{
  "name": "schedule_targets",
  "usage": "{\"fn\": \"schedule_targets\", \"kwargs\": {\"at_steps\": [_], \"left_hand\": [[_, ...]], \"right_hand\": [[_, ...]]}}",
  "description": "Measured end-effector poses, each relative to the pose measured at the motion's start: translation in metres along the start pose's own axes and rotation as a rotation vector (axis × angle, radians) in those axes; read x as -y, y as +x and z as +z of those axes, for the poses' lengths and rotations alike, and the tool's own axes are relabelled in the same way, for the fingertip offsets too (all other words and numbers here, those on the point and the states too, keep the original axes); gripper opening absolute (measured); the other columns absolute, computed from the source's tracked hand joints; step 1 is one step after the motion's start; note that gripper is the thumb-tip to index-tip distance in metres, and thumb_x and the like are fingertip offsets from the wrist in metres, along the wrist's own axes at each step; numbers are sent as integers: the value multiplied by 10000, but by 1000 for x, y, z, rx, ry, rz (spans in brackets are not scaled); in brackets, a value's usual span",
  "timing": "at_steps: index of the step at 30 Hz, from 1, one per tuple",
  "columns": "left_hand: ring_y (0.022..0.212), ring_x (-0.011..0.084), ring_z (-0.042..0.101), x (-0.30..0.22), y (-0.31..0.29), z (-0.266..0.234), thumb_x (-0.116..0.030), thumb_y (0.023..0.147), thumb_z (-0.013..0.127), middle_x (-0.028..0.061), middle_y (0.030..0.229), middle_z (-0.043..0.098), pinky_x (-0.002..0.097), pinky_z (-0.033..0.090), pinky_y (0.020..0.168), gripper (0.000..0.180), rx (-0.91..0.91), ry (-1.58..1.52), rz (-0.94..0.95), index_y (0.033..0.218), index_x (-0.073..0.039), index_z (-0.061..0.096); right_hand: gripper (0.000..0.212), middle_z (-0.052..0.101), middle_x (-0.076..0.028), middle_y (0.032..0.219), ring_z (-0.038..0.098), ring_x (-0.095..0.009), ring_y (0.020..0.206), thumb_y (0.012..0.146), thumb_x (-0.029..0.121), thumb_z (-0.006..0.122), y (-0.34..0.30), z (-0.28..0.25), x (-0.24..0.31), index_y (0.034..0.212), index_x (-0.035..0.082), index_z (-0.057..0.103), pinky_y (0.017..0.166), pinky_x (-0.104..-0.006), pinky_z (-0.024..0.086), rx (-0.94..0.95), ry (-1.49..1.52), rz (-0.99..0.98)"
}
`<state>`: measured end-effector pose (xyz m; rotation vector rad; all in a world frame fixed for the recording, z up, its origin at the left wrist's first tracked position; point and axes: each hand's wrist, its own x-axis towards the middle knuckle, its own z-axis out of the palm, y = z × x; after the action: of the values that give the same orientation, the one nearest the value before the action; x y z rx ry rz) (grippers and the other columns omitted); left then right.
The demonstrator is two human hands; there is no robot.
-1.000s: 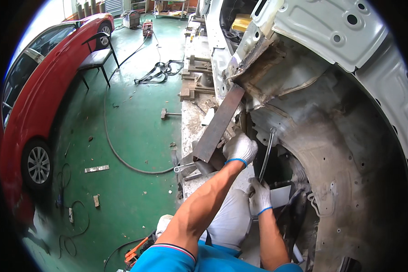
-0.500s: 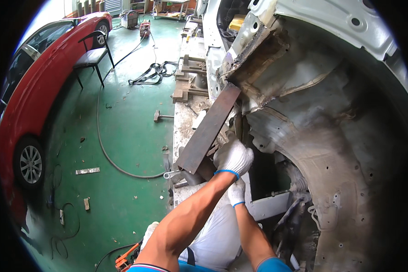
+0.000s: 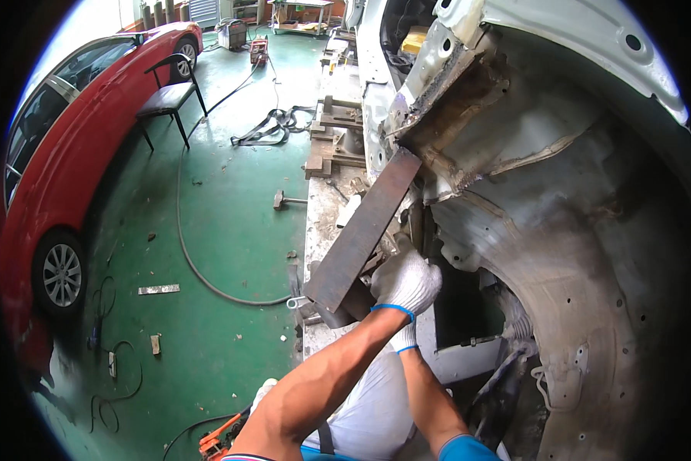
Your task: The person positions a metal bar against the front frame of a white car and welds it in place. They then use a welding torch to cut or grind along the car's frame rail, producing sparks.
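My left hand, in a white knit glove with a blue cuff, is closed just to the right of a long flat steel bar. Its fingers curl away from view, so what they grip does not show. Mostly hidden behind it is my right hand, gloved likewise, with its fingers out of sight. The bar slants upward, its far end against the cut, rusty edge of a car body. Under its near end lies a dark rounded metal piece.
A wrench lies at the edge of the metal bench. A hammer sticks out past that edge. On the green floor, a hose curves near a chair and a red car. An orange tool sits at lower left.
The whole view has shifted slightly, so things appear a little farther right. Both hands stay by the steel bar, and my right glove is now more covered by my left.
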<state>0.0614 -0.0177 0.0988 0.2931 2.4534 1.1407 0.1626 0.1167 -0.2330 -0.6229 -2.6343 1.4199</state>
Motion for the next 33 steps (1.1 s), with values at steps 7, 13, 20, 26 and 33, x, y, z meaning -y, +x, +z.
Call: {"fn": "schedule_targets", "kwargs": {"at_steps": [7, 13, 20, 26, 33], "left_hand": [[860, 468, 779, 6, 5, 11, -314, 897, 652, 275, 921, 768, 582, 602, 778, 629, -67, 15, 34, 1391, 23, 458], [859, 480, 776, 7, 6, 13, -332, 903, 642, 287, 904, 763, 584, 597, 785, 638, -52, -19, 26, 1396, 26, 454], [893, 467, 780, 3, 1, 7, -320, 911, 652, 284, 929, 771, 570, 598, 799, 624, -43, -18, 26, 1390, 30, 459], [909, 458, 781, 3, 1, 4, -308, 908, 650, 292, 956, 773, 556, 602, 815, 649, -36, 14, 31, 1407, 50, 440], [870, 427, 786, 0, -1, 1, -279, 906, 654, 262, 913, 772, 535, 605, 768, 635, -19, 19, 20, 1397, 55, 429]], "right_hand": [[625, 429, -113, 1599, 401, -298, 1464, 1097, 390, 599, 42, -24, 8, 1584, 62, 385, 1220, -413, 327, 153, -34, 3], [513, 501, -121, 1428, 477, -303, 1308, 1076, 378, 611, 17, 1, 0, 1451, 59, 468, 1114, -428, 382, 44, -51, -1], [398, 585, -130, 1228, 566, -309, 1125, 1053, 365, 626, 59, -27, 1, 1296, 56, 565, 989, -445, 445, 123, -64, 8], [328, 657, -138, 1057, 641, -314, 969, 1032, 354, 639, 65, -7, -8, 1163, 54, 648, 883, -460, 500, 107, -110, 15], [304, 741, -147, 857, 730, -319, 787, 1008, 341, 653, -27, -44, 51, 1008, 51, 745, 758, -477, 563, 39, -49, -93]]}}
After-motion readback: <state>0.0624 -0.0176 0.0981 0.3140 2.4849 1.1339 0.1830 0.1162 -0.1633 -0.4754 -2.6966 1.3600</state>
